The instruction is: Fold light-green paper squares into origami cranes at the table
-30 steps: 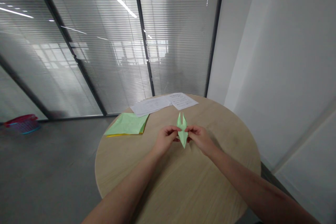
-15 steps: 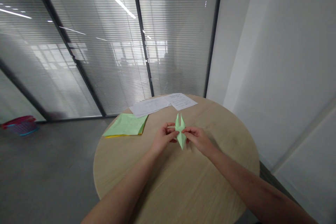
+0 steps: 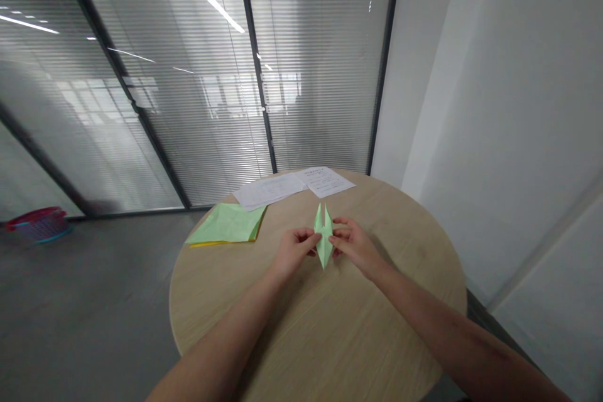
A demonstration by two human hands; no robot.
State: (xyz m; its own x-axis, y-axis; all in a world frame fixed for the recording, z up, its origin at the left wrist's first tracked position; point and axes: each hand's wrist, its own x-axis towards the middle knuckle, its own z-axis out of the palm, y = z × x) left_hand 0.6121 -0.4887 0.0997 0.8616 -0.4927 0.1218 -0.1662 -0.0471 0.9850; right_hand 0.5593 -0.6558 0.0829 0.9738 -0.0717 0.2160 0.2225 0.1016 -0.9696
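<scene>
A folded light-green paper figure, narrow with two points at its far end, lies on the round wooden table. My left hand pinches its left edge with fingers closed. On the other side my right hand presses against its right edge, fingers curled on the paper.
A stack of green and yellow paper sheets lies at the table's left rear. Two white printed sheets lie at the far edge. Glass partitions with blinds stand behind; a white wall is at right. A red basket sits on the floor at left.
The side flaps of the green figure have been folded inward, making it narrower. Both hands have moved slightly closer together at its middle.
</scene>
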